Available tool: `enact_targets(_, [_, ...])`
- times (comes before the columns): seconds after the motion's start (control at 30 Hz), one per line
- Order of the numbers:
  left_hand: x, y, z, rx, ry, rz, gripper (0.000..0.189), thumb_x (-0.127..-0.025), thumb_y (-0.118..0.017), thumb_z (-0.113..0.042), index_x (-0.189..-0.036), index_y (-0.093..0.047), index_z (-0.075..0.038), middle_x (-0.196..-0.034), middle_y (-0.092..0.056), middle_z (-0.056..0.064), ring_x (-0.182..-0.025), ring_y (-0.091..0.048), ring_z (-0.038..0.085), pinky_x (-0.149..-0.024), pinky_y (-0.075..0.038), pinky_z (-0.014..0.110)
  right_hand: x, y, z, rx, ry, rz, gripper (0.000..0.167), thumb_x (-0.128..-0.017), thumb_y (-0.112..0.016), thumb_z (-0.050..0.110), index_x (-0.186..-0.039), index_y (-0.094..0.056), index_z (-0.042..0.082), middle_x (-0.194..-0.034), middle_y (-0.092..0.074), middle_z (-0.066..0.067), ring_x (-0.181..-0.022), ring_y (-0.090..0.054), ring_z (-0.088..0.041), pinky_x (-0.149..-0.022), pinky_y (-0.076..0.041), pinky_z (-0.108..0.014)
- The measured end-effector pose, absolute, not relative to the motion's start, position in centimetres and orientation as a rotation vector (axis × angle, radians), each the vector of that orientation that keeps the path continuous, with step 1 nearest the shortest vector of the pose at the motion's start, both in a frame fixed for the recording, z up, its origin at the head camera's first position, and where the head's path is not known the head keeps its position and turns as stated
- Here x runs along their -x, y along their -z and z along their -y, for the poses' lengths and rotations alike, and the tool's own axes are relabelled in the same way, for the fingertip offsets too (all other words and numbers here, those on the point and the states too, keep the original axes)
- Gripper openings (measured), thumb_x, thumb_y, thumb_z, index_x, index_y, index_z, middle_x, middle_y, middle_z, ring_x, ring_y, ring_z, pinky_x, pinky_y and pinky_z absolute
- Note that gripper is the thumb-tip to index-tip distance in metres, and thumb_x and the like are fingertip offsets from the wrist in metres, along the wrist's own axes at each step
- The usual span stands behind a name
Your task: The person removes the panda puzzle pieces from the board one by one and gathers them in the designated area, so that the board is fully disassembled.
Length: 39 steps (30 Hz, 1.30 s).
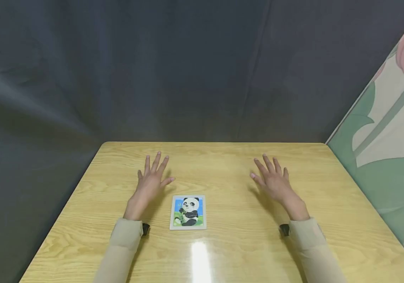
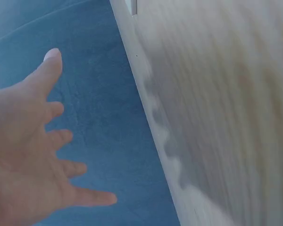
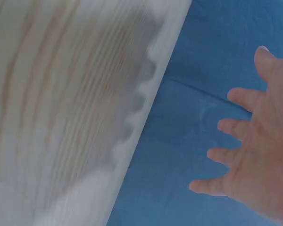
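A square panda picture puzzle [image 1: 200, 210] in a pale frame lies flat on the wooden table [image 1: 230, 251], left of the middle. My left hand [image 1: 150, 184] hovers over the table up and left of it, fingers straight and spread, holding nothing. Farther off to the right, my right hand [image 1: 275, 184] is held above the table in the same way, fingers fanned out. Both wrist views show a bare palm, the left hand [image 2: 33, 160] and the right hand [image 3: 264, 150], with a shadow on the wood beside each.
Behind the table's far edge hangs a dark curtain [image 1: 194, 70], which also runs down the left side. A wall panel [image 1: 393, 157] painted with flowers and leaves stands along the right edge. Bright glare [image 1: 201, 261] shows on the near tabletop.
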<state>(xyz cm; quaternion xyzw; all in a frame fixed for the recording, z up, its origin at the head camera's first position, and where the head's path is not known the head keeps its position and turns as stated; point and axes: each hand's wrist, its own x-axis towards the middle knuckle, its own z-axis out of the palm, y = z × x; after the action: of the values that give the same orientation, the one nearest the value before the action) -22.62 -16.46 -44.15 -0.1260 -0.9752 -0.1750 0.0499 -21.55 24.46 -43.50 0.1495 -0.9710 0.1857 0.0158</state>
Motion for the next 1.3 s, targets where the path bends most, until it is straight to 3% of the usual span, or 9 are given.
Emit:
enact_targets(0.17, [20.7,44.6,17.0,0.578,0.643,3.02,0.078,-0.093,-0.058,-0.046,-0.154,-0.022,-0.014,-0.161,-0.01,0.01,-0.143,-0.004,0.046,-0.1,-0.02,0.075,20.9,44.4,-22.7,-0.587,-0.666,2.934,0.064,-0.101,-0.044,0.042,-0.15,-0.029,0.005,-0.155,-0.021,-0.024,-0.141,-0.013,-0.05,-0.103,-0.011,-0.076])
enact_targets(0.33, [18.4,45.0,17.5,0.794,0.883,3.133,0.087,-0.086,-0.066,-0.047,-0.153,-0.025,-0.009,-0.159,-0.018,0.011,-0.144,-0.01,0.042,-0.112,-0.015,0.06,20.1,44.8,-18.2,-0.883,-0.744,2.775,0.051,-0.097,-0.057,0.031,-0.136,-0.05,0.0,-0.136,-0.052,-0.022,-0.124,-0.049,-0.041,-0.101,-0.039,-0.058])
enact_targets(0.43, [17.4,45.3,17.6,0.824,0.898,3.181,0.093,-0.079,-0.073,-0.047,-0.151,-0.03,-0.007,-0.158,-0.023,0.012,-0.144,-0.013,0.04,-0.114,-0.016,0.057,19.5,44.6,-14.7,-1.023,-0.792,2.746,0.042,-0.094,-0.062,0.025,-0.128,-0.059,0.001,-0.125,-0.062,-0.016,-0.115,-0.058,-0.032,-0.097,-0.046,-0.048])
enact_targets(0.5, [17.0,45.4,17.5,0.831,0.885,3.2,0.096,-0.075,-0.076,-0.048,-0.15,-0.032,-0.006,-0.157,-0.026,0.012,-0.144,-0.016,0.04,-0.111,-0.017,0.062,19.1,44.5,-12.4,-1.117,-0.856,2.74,0.036,-0.093,-0.064,0.02,-0.123,-0.062,0.001,-0.118,-0.066,-0.013,-0.108,-0.063,-0.027,-0.093,-0.05,-0.042])
enact_targets(0.7, [16.8,45.5,16.7,0.86,0.844,3.268,0.104,-0.069,-0.081,-0.049,-0.149,-0.033,-0.005,-0.157,-0.025,0.01,-0.144,-0.012,0.041,-0.101,-0.013,0.077,18.6,44.4,-6.6,-1.251,-0.848,2.766,0.028,-0.09,-0.068,0.012,-0.116,-0.067,0.003,-0.111,-0.069,-0.008,-0.097,-0.066,-0.02,-0.079,-0.055,-0.031])
enact_targets(0.97, [16.6,45.5,16.1,0.884,0.751,3.296,0.104,-0.07,-0.082,-0.043,-0.15,-0.03,-0.002,-0.159,-0.021,0.008,-0.145,-0.007,0.039,-0.101,-0.014,0.077,19.1,45.2,-4.0,-1.173,-0.643,2.861,0.041,-0.082,-0.078,0.014,-0.12,-0.066,0.005,-0.112,-0.068,-0.007,-0.1,-0.063,-0.022,-0.077,-0.055,-0.032])
enact_targets(1.3, [16.4,45.5,16.1,0.869,0.754,3.275,0.101,-0.07,-0.083,-0.041,-0.147,-0.033,0.003,-0.157,-0.023,0.013,-0.145,-0.009,0.041,-0.099,-0.014,0.078,18.6,44.9,-3.3,-1.142,-0.637,2.918,0.048,-0.082,-0.076,0.009,-0.127,-0.062,0.005,-0.117,-0.067,-0.007,-0.098,-0.061,-0.02,-0.079,-0.053,-0.032])
